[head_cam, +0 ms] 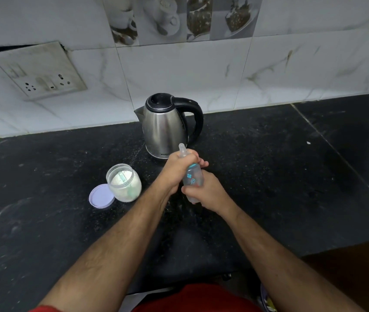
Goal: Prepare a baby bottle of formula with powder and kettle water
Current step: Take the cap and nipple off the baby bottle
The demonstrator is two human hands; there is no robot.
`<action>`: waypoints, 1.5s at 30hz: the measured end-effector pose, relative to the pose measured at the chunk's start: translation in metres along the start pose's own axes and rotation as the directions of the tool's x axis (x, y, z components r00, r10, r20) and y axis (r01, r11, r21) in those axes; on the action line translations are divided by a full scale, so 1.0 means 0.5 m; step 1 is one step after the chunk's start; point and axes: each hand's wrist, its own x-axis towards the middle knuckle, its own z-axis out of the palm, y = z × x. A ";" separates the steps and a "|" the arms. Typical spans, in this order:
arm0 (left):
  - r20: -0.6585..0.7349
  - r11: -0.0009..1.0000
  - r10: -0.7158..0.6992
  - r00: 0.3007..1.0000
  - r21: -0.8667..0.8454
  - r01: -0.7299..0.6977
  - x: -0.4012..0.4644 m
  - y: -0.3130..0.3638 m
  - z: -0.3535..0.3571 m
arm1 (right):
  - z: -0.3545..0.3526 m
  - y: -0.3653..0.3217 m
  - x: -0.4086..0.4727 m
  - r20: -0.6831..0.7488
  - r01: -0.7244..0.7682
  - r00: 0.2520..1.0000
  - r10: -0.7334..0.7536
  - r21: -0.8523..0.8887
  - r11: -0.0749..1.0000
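Both forearms are showing bare from the elbows down, with no sleeves, watch, bracelet or rings showing on the wrists or on the visible fingers. The left hand (180, 167) and the right hand (209, 191) are both uncovered, wearing no gloves, and fine dark hair is running along the upper sides of both forearms. At the bottom edge of the view the person is wearing a plain red garment (197, 298), with a small patch of the same red showing at the lower left beside the left arm.
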 end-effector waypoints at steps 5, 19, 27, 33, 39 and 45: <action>-0.150 0.999 0.010 0.989 -0.043 -0.016 -0.010 -0.003 0.012 | 0.015 -0.006 0.001 -0.150 -0.019 0.988 -0.024 -0.278 0.960; 0.111 0.993 -0.011 0.994 -0.112 0.023 -0.018 -0.002 -0.055 | -0.034 0.011 0.015 -0.028 -0.049 0.999 0.044 -0.199 0.979; -0.248 0.987 0.157 0.956 0.074 -0.143 -0.019 -0.018 0.000 | -0.004 0.006 -0.002 -0.283 -0.119 0.959 -0.013 -0.442 0.889; -0.190 0.991 0.037 0.981 0.131 -0.012 -0.011 -0.024 0.002 | 0.009 0.007 -0.013 -0.218 -0.067 0.976 -0.022 -0.395 0.916; 0.047 0.995 -0.004 0.999 -0.103 0.009 -0.020 -0.029 -0.030 | -0.011 0.015 -0.007 -0.147 -0.042 0.989 -0.005 -0.313 0.949; 0.093 0.993 0.060 0.994 -0.103 -0.050 -0.037 -0.045 -0.051 | -0.017 0.020 -0.008 -0.138 -0.076 0.990 0.042 -0.252 0.965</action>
